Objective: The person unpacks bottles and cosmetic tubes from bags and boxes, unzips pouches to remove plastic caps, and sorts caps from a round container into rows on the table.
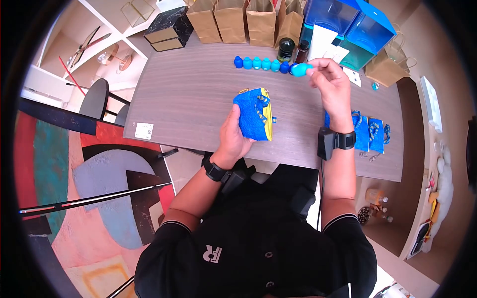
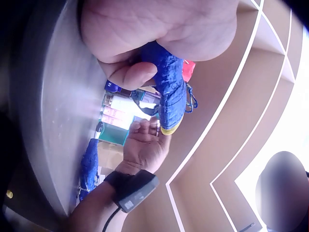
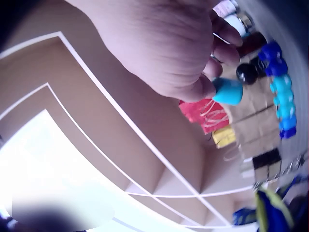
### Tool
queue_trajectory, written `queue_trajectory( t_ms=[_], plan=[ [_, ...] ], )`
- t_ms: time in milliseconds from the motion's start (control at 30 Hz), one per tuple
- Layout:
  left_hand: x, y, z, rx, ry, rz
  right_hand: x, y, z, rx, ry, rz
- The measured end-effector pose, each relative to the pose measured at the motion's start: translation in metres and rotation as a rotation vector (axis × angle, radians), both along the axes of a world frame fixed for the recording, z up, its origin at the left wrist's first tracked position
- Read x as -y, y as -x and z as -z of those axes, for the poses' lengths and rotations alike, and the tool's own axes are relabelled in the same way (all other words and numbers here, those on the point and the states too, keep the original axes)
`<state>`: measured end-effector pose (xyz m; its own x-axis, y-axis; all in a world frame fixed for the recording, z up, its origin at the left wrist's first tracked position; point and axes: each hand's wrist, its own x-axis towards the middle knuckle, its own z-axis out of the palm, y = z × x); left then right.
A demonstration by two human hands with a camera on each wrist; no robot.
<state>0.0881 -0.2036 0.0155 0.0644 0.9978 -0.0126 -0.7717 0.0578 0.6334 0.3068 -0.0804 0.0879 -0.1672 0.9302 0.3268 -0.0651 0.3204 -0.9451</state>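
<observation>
The right hand (image 1: pixel 332 84) is pinching a turquoise bottle (image 1: pixel 299 70) near the row of bottles (image 1: pixel 257 63); the left hand (image 1: pixel 232 136) is gripping a blue pouch (image 1: pixel 252 116) above the table (image 1: pixel 189 89). I'm guessing one bottle is being moved, the next bit calling for a steady pinch.

The pouch (image 1: pixel 251 121) looks like crinkled plastic cloth, the turquoise item (image 1: pixel 300 70) smooth plastic, the tabletop (image 1: pixel 184 99) matt wood.

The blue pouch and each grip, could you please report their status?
Left grip holding blue pouch. Right grip pinching turquoise item near bottle row. No obstruction visible between pouch and right grip.
</observation>
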Motion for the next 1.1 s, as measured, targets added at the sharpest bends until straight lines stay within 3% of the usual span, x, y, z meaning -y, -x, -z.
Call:
queue_trajectory(
  t_ms=[33, 133, 167, 233, 367, 900, 1000, 1100],
  plan=[
    [0.000, 0.001, 0.001, 0.005, -0.002, 0.002, -0.011, -0.004, 0.011, 0.005, -0.002, 0.002],
    [0.002, 0.003, 0.002, -0.008, -0.028, 0.042, -0.038, -0.012, 0.048, 0.337, -0.133, 0.328],
    [0.002, 0.002, 0.001, 0.003, -0.030, 0.034, -0.035, -0.010, 0.045, 0.342, -0.133, 0.334],
    [0.002, 0.002, 0.003, 0.022, -0.031, 0.026, -0.028, 0.000, 0.039, 0.684, -0.124, 0.428],
    [0.003, 0.001, 0.002, 0.025, -0.034, 0.038, -0.037, 0.004, 0.051, 0.851, -0.127, 0.502],
    [0.003, 0.003, 0.004, 0.005, -0.020, 0.011, -0.037, 0.009, 0.053, 0.834, -0.090, 0.429],
    [0.003, 0.002, 0.004, 0.011, 0.010, 0.022, -0.027, 0.008, 0.045, 0.851, -0.163, 0.478],
    [0.003, 0.002, 0.007, -0.024, -0.003, 0.007, -0.008, 0.012, 0.030, 0.702, -0.346, 0.452]
  ],
)
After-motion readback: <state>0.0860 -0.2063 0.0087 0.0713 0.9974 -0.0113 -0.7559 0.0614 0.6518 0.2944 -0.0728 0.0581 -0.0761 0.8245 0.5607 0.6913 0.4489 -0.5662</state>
